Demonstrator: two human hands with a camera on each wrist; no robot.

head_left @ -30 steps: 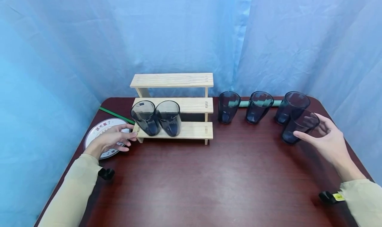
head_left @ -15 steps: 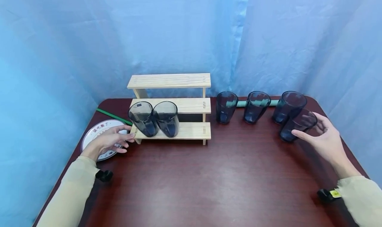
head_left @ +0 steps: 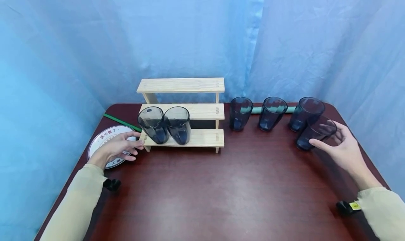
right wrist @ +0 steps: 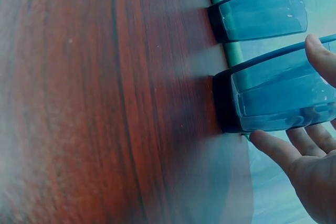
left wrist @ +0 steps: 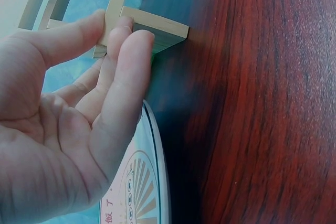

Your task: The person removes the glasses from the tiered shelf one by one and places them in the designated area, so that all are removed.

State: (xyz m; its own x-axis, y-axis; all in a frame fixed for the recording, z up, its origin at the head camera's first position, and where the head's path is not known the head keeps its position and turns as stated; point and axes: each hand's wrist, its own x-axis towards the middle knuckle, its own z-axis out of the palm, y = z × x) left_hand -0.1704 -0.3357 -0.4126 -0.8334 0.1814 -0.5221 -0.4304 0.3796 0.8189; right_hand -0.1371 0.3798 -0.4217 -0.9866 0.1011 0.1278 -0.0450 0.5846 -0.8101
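Note:
At the left in the head view, my left hand (head_left: 118, 147) holds the left end of the lowest step of a three-step wooden shelf (head_left: 205, 139). The left wrist view shows thumb and fingers about that board end (left wrist: 113, 24). Two smoky glass tumblers, a left one (head_left: 155, 128) and a right one (head_left: 178, 128), stand side by side on this step. On the far right, my right hand (head_left: 345, 149) grips a dark glass tumbler (head_left: 308, 137), thumb on the near side, fingers round the far side. The right wrist view shows this tumbler (right wrist: 278, 98) upright, its base at the tabletop.
Three more tumblers stand along the back: one by the shelf (head_left: 239, 118), a middle one (head_left: 270, 118) and one just behind the gripped tumbler (head_left: 297, 119). A pale green rod (head_left: 257, 110) lies behind them. A printed plate (head_left: 95, 151) lies under my left hand, near a green stick (head_left: 118, 120).

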